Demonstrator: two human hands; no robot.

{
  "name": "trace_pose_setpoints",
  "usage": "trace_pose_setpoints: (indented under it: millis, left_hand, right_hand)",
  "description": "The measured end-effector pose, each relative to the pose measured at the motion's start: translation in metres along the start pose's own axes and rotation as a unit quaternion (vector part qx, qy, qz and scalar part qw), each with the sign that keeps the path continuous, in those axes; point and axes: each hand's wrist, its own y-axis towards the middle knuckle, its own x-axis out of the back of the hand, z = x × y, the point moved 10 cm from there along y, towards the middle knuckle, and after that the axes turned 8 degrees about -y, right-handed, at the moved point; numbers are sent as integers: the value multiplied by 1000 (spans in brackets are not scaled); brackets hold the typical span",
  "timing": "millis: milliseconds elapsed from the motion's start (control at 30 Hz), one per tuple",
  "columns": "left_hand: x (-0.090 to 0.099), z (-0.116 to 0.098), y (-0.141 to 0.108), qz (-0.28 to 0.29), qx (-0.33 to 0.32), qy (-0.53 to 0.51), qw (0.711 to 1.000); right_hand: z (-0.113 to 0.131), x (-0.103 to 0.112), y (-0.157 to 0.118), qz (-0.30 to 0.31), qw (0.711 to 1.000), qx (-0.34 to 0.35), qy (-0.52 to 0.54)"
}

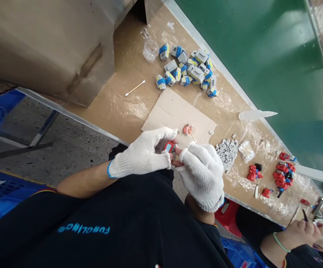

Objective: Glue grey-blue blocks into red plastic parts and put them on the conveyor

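In a white knitted glove, my left hand (pixel 147 152) is closed around a small red plastic part (pixel 169 147) with a light blue face and a grey end. My right hand (pixel 202 171), gloved too, has its bare fingertips pinched at the right side of that part; whether they hold something else is hidden. Just beyond both hands lies a cardboard sheet (pixel 164 108). On it rests a small clear dish (pixel 192 130) with something red and a stick in it. A tiny grey piece (pixel 211 132) sits at the sheet's right edge.
Blue, grey and yellow blocks (pixel 190 69) are heaped at the back. Rightward lie grey pieces (pixel 227 153), a bag of cotton swabs (pixel 246 150) and red parts (pixel 282 175). One swab (pixel 135 88) lies left, near a large cardboard box (pixel 66 44). A co-worker's hand (pixel 303 232) works at lower right.
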Motion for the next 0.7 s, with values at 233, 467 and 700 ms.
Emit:
trace_pose_setpoints:
  millis: [233,467,700]
  left_hand:
    - [7,6,-3,-43,-27,-5,999]
    - [12,3,-5,-69,-51,42,995]
    - [3,-8,-3,-2,-34,59,998]
  right_hand:
    - [6,1,7,14,997,-2,-70]
    - [0,-5,6,18,998,-4,-59]
    - [-5,-2,6,43,995,-12,-92]
